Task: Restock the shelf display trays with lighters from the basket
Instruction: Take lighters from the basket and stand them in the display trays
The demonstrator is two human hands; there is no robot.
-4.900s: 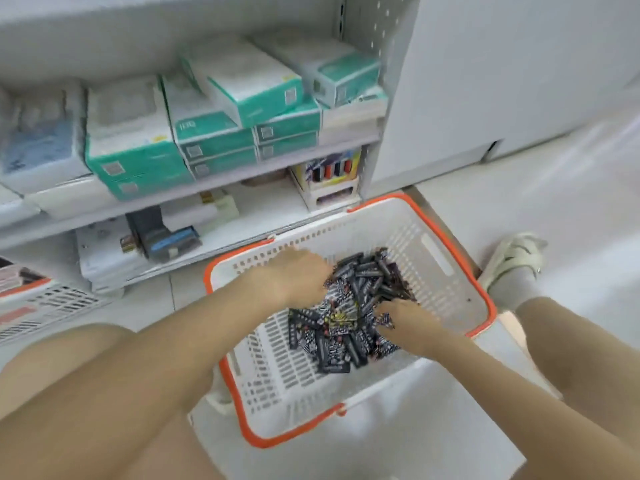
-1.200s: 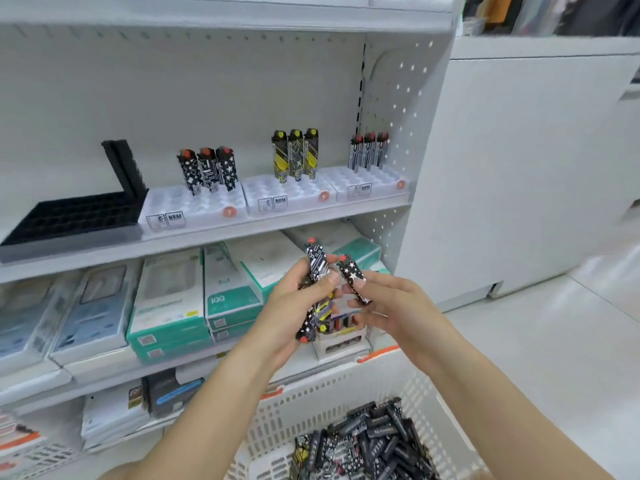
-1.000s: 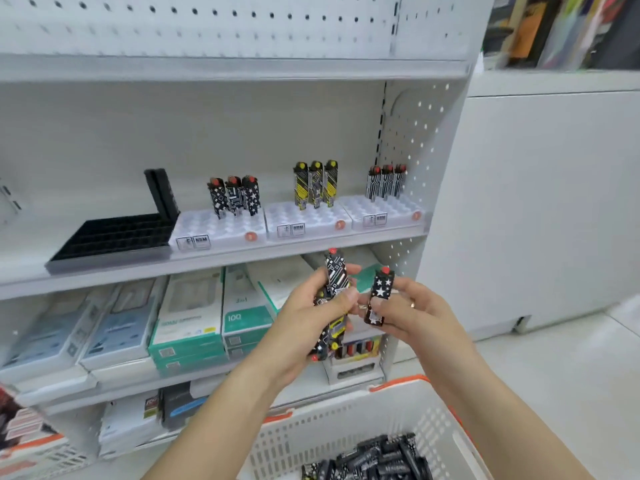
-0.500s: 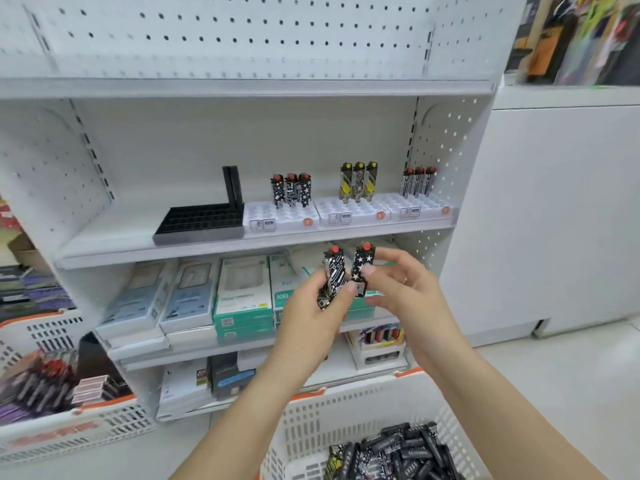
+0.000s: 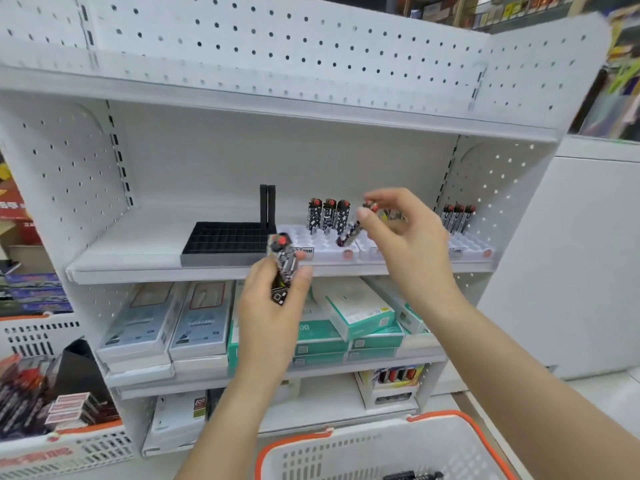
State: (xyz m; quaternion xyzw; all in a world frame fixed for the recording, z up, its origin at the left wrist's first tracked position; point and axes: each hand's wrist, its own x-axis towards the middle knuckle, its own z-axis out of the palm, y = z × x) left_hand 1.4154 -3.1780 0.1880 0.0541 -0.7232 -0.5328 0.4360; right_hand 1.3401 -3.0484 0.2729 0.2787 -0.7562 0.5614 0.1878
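We've got both arms raised toward the white metal shelf unit [image 5: 311,268]. Our left hand [image 5: 273,306] sits lower, in front of the shelf's front edge, palm turned inward, fingers curled round a bunch of black-and-white patterned lighters w/ red tops [image 5: 282,263]; thumb presses on the right side of the bunch. Our right hand [image 5: 405,244] is higher and further in, over the white plastic display tray w/ round slots [image 5: 325,242]. Its thumb and forefinger pinch one tilted patterned lighter [image 5: 348,233], lower end pointing down-left at the tray's front slots; other fingers spread loosely above. Blur hides whether the lighter touches the tray.

Three upright patterned lighters [image 5: 328,216] stand at the back of that tray, just left of the right hand. A second white tray is mostly hidden behind the hand; a third white tray [image 5: 472,245] at the shelf's right end holds three more lighters [image 5: 458,218] at its back. Left of the white trays is a black gridded tray [image 5: 225,242] w/ an upright black piece at its back right corner. Front rows of the white trays show open slots.

The white plastic basket w/ orange rim [image 5: 381,448] is at bottom, below our arms, w/ a few dark lighters [image 5: 412,475] showing at the frame edge.
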